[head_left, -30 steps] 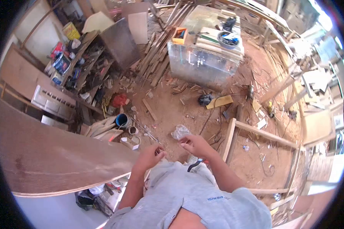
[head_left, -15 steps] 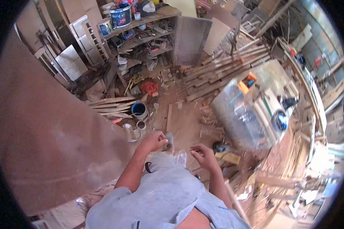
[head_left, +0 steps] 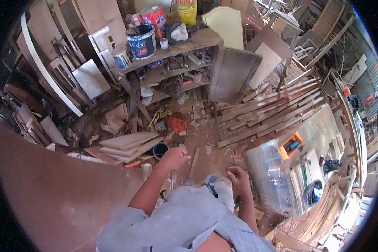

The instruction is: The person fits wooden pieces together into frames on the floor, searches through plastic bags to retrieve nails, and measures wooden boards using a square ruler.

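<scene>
bucket (head_left: 159, 149) on floor beyond left hand (head_left: 174, 158), partly hidden.

Your left hand (head_left: 175, 158) curled, partly covering bucket (head_left: 158, 149); your right hand (head_left: 240, 182) bent, left of desk (head_left: 260, 164) bearing orange box (head_left: 283, 152). Shelf (head_left: 203, 38) ahead holds pail (head_left: 142, 45).

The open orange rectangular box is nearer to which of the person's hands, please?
Right. The right hand is below-left of the box in the picture; the left hand is farther left.
</scene>
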`<state>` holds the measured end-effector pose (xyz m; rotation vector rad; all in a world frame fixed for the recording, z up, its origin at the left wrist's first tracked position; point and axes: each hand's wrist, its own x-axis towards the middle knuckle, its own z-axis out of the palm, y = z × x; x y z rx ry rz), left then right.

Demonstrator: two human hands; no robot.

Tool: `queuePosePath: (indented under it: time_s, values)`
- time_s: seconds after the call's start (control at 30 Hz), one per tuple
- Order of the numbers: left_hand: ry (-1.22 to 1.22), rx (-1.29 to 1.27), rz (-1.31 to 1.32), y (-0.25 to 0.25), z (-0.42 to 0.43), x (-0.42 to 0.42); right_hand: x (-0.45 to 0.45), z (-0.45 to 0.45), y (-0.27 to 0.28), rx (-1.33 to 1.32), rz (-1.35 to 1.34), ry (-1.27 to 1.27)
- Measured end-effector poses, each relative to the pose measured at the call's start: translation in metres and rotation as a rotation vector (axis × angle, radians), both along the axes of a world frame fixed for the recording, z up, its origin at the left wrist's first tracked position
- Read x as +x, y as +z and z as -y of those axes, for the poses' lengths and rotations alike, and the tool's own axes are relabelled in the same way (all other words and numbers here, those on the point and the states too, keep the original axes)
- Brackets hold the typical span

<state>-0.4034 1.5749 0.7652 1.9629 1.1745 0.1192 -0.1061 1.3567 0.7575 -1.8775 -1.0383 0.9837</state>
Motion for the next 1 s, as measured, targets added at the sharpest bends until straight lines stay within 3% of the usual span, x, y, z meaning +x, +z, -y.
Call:
queuePosePath:
  time_s: [0.1,0.2,0.3,0.37,0.47,0.53,0.7,0.8,0.9,0.97,1.0]
  values:
    - [0.06,-0.017,-0.007,-0.018,-0.035,0.019,0.036,-0.052,-0.002,-0.083,-0.017,0.119]
    - [0.202,-0.035,-0.101,-0.006,-0.069,0.057,0.081,-0.116,-0.017,0.045,-0.033,0.205]
    - [0.293,0.006,-0.08,-0.032,-0.104,0.071,0.128,-0.186,-0.001,0.044,-0.034,0.299]
    - [0.358,0.027,-0.007,-0.016,-0.131,0.091,0.151,-0.228,0.027,0.063,-0.003,0.326]
    - [0.444,0.097,0.023,-0.006,-0.178,0.121,0.191,-0.285,0.024,0.098,0.083,0.369]
    - [0.502,0.15,0.089,0.028,-0.218,0.139,0.201,-0.321,0.025,0.157,0.005,0.347]
    - [0.611,0.427,0.24,0.071,-0.347,0.163,0.189,-0.44,0.054,0.217,-0.123,0.383]
    - [0.747,0.433,0.274,0.1,-0.437,0.174,0.167,-0.526,0.065,0.311,-0.141,0.392]
    - [0.666,0.892,0.383,0.109,-0.529,0.177,0.141,-0.623,0.085,0.415,-0.139,0.432]
    - [0.646,1.043,0.371,0.122,-0.575,0.182,0.111,-0.681,0.116,0.453,-0.107,0.351]
    - [0.64,1.115,0.356,0.13,-0.593,0.185,0.094,-0.716,0.117,0.588,0.043,0.307]
